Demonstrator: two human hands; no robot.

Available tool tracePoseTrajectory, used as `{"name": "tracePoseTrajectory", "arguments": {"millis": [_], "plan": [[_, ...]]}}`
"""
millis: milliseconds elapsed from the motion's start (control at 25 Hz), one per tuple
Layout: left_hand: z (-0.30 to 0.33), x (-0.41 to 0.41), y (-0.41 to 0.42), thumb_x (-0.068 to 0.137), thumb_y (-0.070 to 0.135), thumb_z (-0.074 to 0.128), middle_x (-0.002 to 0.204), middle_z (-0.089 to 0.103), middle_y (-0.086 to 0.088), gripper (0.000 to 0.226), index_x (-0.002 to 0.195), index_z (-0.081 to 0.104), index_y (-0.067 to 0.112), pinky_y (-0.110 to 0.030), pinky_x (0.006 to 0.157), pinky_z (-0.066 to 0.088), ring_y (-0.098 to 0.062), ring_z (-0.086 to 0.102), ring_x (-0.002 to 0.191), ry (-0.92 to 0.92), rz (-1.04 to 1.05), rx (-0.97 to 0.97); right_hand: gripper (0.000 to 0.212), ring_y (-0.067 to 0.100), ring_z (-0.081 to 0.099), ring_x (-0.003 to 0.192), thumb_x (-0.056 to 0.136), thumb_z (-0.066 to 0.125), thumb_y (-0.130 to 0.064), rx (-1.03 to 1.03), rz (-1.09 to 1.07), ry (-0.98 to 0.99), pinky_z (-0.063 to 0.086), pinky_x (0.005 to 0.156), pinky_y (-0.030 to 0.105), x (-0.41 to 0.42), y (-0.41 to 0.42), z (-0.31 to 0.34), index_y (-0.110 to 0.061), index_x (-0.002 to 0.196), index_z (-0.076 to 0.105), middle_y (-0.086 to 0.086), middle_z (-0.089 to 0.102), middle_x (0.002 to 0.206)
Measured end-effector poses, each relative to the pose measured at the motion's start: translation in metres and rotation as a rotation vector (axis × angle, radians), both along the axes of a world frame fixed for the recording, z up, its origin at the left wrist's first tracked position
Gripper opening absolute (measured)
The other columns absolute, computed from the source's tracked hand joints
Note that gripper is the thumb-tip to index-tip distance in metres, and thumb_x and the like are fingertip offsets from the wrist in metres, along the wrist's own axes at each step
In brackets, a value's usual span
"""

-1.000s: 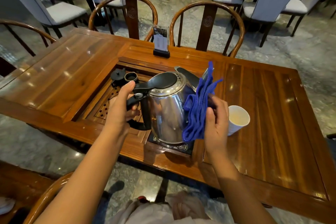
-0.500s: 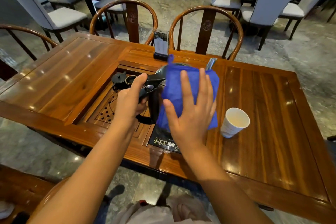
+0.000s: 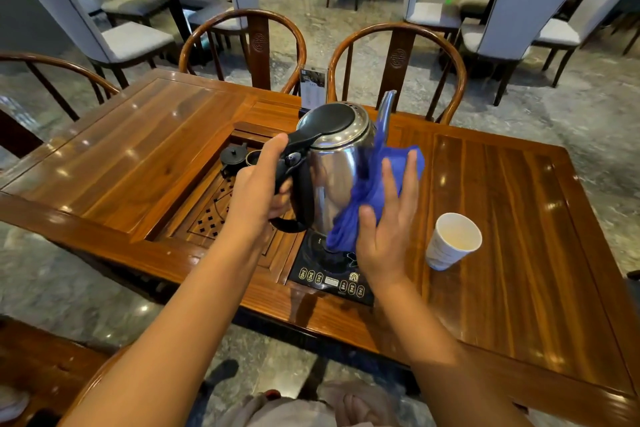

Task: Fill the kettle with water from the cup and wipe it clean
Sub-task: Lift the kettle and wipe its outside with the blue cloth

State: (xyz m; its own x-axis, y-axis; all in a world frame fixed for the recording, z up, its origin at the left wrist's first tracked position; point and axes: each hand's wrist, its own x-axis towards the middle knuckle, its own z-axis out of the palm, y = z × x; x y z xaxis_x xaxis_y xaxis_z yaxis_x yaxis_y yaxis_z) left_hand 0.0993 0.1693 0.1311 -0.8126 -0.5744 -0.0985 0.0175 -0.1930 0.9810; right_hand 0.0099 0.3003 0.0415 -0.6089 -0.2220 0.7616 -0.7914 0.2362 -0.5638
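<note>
Now: left hand [image 3: 258, 189] wrapped around the black handle of the kettle [image 3: 337, 163], fingers curled shut on it, thumb up near the lid hinge. Kettle is steel, black lid closed, spout pointing away toward the far chairs. It sits above the black base [image 3: 327, 276] set into the table [image 3: 519, 253]; whether it touches the base or is lifted clear, cannot tell.

Right hand [image 3: 388, 218] flat and spread, fingers apart, palm pressing a blue cloth [image 3: 372, 191] against the kettle's right side. Cloth is bunched, its lower end hanging down toward the base, a strip running up beside the spout.

Cup [image 3: 452, 241], white paper, stands on the table right of the right hand, apart from it, tilted-looking in the wide lens. Inside looks pale; water level not readable.

Small dark teapot [image 3: 234, 156] and a small dark cup [image 3: 252, 158] on the slatted tea tray [image 3: 211, 215], left of the kettle, behind the left hand.
</note>
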Motion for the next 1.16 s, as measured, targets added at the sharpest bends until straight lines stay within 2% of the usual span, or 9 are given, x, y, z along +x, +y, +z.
{"name": "tracePoseTrajectory", "arguments": {"millis": [80, 200, 280, 400, 560, 720, 880, 1000, 1160], "plan": [[-0.001, 0.001, 0.001, 0.086, 0.049, 0.046, 0.045, 0.036, 0.004, 0.047, 0.056, 0.046, 0.014, -0.017, 0.034, 0.018, -0.007, 0.026, 0.033, -0.018, -0.01, -0.024, 0.053, 0.02, 0.022, 0.139, 0.097, 0.023, -0.049, -0.074, -0.068, -0.148, 0.026, 0.109, 0.039, 0.004, -0.016, 0.034, -0.022, 0.142, 0.029, 0.014, 0.027, 0.15], [0.002, 0.002, 0.003, 0.085, 0.05, 0.046, 0.043, 0.034, 0.004, 0.046, 0.055, 0.044, 0.015, -0.018, 0.035, 0.017, -0.008, 0.024, 0.033, -0.04, 0.027, -0.014, 0.05, 0.031, 0.028, 0.136, 0.094, 0.027, -0.052, 0.17, -0.216, 0.03, 0.032, 0.101, 0.056, 0.019, -0.026, 0.053, -0.029, 0.138, 0.035, 0.011, 0.033, 0.149], [0.005, 0.001, 0.003, 0.083, 0.048, 0.048, 0.044, 0.033, 0.003, 0.043, 0.056, 0.044, 0.017, -0.017, 0.033, 0.017, -0.008, 0.024, 0.032, -0.052, 0.059, -0.001, 0.045, 0.035, 0.024, 0.136, 0.093, 0.034, -0.052, 0.331, -0.267, 0.216, 0.029, 0.098, 0.064, 0.027, -0.028, 0.047, -0.035, 0.135, 0.039, 0.008, 0.028, 0.149], [0.004, 0.002, 0.001, 0.083, 0.048, 0.049, 0.042, 0.033, 0.005, 0.037, 0.062, 0.047, 0.017, -0.016, 0.032, 0.019, -0.007, 0.024, 0.032, -0.066, 0.069, -0.014, 0.045, 0.038, 0.02, 0.136, 0.09, 0.044, -0.053, 0.402, -0.228, 0.388, 0.023, 0.098, 0.069, 0.026, -0.023, 0.023, -0.038, 0.133, 0.039, 0.007, 0.024, 0.145], [-0.002, 0.006, -0.001, 0.077, 0.055, 0.051, 0.043, 0.032, 0.004, 0.043, 0.068, 0.049, 0.013, -0.015, 0.032, 0.018, -0.007, 0.023, 0.033, -0.073, 0.033, -0.025, 0.049, 0.033, 0.009, 0.141, 0.088, 0.049, -0.055, 0.391, -0.197, 0.453, 0.024, 0.097, 0.072, 0.025, -0.011, -0.012, -0.039, 0.133, 0.039, 0.003, 0.015, 0.148], [-0.004, 0.006, -0.003, 0.081, 0.053, 0.048, 0.043, 0.035, 0.006, 0.044, 0.057, 0.047, 0.016, -0.015, 0.031, 0.017, -0.006, 0.024, 0.032, -0.028, -0.01, -0.016, 0.052, 0.03, 0.001, 0.142, 0.09, 0.045, -0.056, 0.375, -0.16, 0.461, 0.03, 0.092, 0.071, 0.017, -0.006, -0.024, -0.04, 0.136, 0.029, -0.003, -0.005, 0.157], [-0.001, 0.006, -0.001, 0.077, 0.055, 0.048, 0.043, 0.034, 0.005, 0.045, 0.054, 0.046, 0.017, -0.017, 0.032, 0.016, -0.006, 0.022, 0.032, -0.016, -0.048, -0.012, 0.05, 0.029, 0.001, 0.142, 0.09, 0.042, -0.057, 0.336, -0.177, 0.41, 0.031, 0.095, 0.068, 0.016, -0.003, -0.025, -0.039, 0.135, 0.028, -0.006, -0.009, 0.156], [-0.001, 0.006, -0.002, 0.074, 0.058, 0.049, 0.045, 0.031, 0.002, 0.047, 0.054, 0.044, 0.015, -0.018, 0.033, 0.015, -0.008, 0.022, 0.033, -0.011, -0.07, 0.004, 0.051, 0.035, 0.013, 0.139, 0.091, 0.039, -0.056, 0.259, -0.157, 0.308, 0.029, 0.101, 0.061, 0.013, -0.001, -0.024, -0.033, 0.134, 0.026, 0.0, 0.0, 0.156], [-0.003, 0.008, -0.003, 0.077, 0.058, 0.05, 0.043, 0.032, 0.004, 0.049, 0.054, 0.045, 0.015, -0.017, 0.032, 0.016, -0.007, 0.022, 0.031, -0.01, -0.079, 0.038, 0.062, 0.03, 0.027, 0.134, 0.093, 0.026, -0.057, -0.058, -0.148, -0.114, 0.028, 0.108, 0.039, 0.017, -0.007, -0.006, -0.016, 0.139, 0.026, 0.021, 0.025, 0.144]]}}
